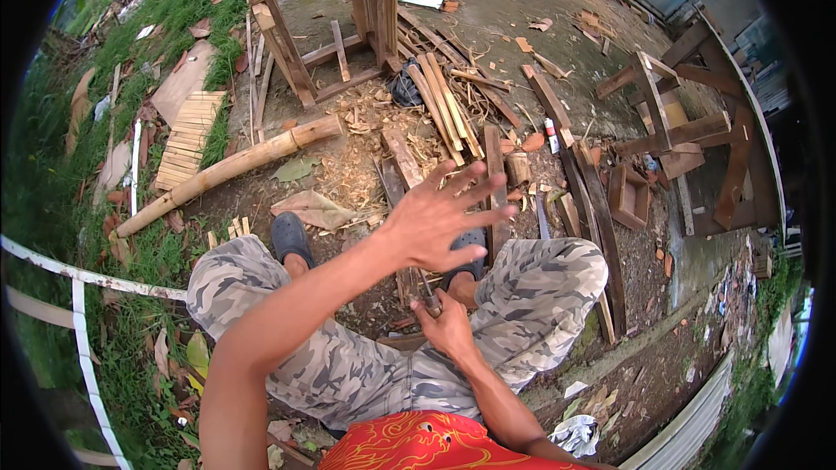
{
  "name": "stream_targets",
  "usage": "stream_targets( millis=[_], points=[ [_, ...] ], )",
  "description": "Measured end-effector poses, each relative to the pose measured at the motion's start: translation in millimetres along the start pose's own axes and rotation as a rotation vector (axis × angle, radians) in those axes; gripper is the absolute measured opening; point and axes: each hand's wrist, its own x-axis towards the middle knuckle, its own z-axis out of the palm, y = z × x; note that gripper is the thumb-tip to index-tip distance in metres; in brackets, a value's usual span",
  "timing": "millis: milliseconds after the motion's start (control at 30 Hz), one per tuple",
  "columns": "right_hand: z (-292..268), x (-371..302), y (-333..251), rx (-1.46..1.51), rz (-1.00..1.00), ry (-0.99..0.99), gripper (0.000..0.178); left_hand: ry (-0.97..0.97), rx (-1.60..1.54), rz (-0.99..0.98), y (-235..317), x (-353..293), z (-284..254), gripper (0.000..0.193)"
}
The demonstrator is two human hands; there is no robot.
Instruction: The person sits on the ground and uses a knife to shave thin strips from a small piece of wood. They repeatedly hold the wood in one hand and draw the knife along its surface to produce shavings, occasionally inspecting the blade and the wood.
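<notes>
The right hand (448,326) grips a tool (432,303) by its handle, just below the frame's centre. The left hand (438,219) (fingers spread wide) is above it in the frame. A bamboo pole (231,174) lies left of centre; strips (441,104) lie upper centre.

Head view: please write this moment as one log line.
left hand: spread open | right hand: gripping brown-handled tool | bamboo pole: at left
</notes>
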Motion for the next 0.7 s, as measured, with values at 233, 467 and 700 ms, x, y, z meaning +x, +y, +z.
stream_targets(
  millis=[233, 467, 700],
  points=[
    [4, 6, 1, -0.018, 0.031, 0.016, 0.038, 0.280, -0.098, 0.008, -16, 2, 14, 0.070],
    [9, 14, -4, -0.047, -0.048, 0.066, 0.039, 0.281, -0.087, 0.038, -24, 19, 6, 0.073],
    [17, 21, -2, -0.124, -0.077, 0.089, 0.043, -0.100, -0.040, -0.096, -45, 4, 10, 0.071]
  ],
)
